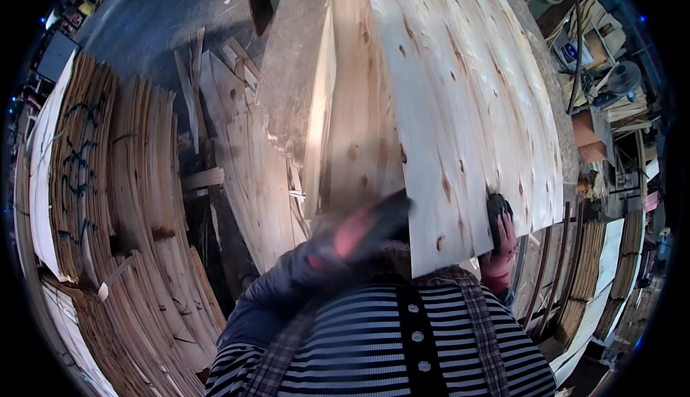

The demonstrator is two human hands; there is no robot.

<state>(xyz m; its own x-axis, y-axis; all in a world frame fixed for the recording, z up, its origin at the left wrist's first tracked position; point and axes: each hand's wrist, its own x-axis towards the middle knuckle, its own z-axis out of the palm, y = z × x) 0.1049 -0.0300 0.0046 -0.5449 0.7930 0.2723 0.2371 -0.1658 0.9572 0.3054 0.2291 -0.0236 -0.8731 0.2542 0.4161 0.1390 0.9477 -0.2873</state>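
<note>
A large pale wood veneer sheet [460,109], marked with brown knots, lies over the work table in front of me. My right hand [502,226], partly covered in black glove material, holds the sheet at its near edge, its fingers curled there. Beside the sheet's left near corner is my left hand [370,226], in a dark glove and smeared by motion. Its fingers cannot be made out, nor whether it touches the sheet. A browner veneer piece [356,124] lies to the left, partly under the pale sheet.
Tall veneer stacks [144,181] stand at my left, with loose veneer strips [241,160] between them and the table [291,73]. More stacked sheets [586,289] are at the right. Beyond them sit a cardboard box [591,137] and a clear round container [622,78].
</note>
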